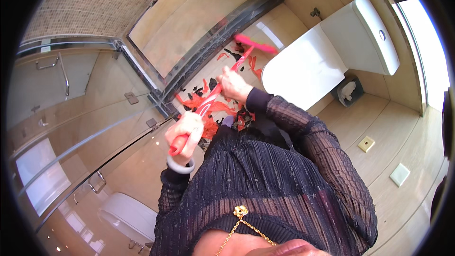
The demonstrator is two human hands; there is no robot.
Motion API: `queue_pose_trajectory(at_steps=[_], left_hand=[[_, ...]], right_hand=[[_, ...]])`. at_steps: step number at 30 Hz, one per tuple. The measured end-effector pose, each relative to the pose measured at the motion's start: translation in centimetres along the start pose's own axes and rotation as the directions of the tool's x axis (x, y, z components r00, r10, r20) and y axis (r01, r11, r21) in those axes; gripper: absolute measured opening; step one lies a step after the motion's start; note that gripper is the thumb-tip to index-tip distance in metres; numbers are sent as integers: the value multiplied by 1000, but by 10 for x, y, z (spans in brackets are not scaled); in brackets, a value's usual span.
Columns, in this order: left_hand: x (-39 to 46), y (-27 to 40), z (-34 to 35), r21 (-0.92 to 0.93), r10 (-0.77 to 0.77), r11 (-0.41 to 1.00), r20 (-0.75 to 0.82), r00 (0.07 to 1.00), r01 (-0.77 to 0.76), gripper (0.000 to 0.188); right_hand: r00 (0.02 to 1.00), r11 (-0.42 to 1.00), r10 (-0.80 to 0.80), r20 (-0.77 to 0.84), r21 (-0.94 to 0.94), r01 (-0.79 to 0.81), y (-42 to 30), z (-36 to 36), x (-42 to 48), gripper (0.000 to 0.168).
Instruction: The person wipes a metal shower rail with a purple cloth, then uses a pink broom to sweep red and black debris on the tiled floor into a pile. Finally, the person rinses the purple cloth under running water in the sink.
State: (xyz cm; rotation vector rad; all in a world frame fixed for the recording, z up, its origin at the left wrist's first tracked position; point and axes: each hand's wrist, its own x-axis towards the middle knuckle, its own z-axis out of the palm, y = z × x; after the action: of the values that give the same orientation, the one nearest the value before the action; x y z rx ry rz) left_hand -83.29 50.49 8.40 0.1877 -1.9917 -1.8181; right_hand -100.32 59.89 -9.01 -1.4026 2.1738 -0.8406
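My left hand [186, 133] grips the upper end of a red broom handle [209, 101], with a pale bangle at its wrist. Lower down the same handle, my right hand [233, 84] is closed around it. The pink-red broom head [256, 44] is at the floor between the toilet and the dark stone ledge, its outline slightly blurred. Red and black scraps [192, 101] are scattered over the tiled floor, around the broom and near my feet.
A white toilet [298, 67] with its lid down stands at the right, beside a small waste bin [347, 91] holding white paper. A dark stone ledge [220, 35] runs past the scraps. Glass shower panels [106, 113] with metal hinges stand on the left.
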Motion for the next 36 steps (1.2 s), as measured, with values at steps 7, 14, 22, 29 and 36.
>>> queue_pose_trajectory(at_steps=[7, 14, 22, 29, 36], left_hand=[[73, -91, 64, -132, -65, 989, 42, 997, 70, 9], [96, -86, 65, 50, -48, 998, 168, 985, 40, 14], [81, -10, 19, 61, -8, 998, 216, 976, -5, 16], [140, -102, 97, 4, 69, 997, 202, 977, -72, 9], [134, -117, 93, -28, -97, 995, 105, 990, 100, 12]], right_hand=[[982, 937, 186, 27, -304, -169, 145, -59, 23, 15], [970, 898, 241, -15, -376, -229, 161, -30, 23, 16], [995, 993, 69, -73, -91, -76, 64, -29, 5, 14], [949, 929, 235, -209, -240, -283, 182, -94, 20, 21], [937, 941, 233, -260, -181, -284, 166, -66, 26, 13]])
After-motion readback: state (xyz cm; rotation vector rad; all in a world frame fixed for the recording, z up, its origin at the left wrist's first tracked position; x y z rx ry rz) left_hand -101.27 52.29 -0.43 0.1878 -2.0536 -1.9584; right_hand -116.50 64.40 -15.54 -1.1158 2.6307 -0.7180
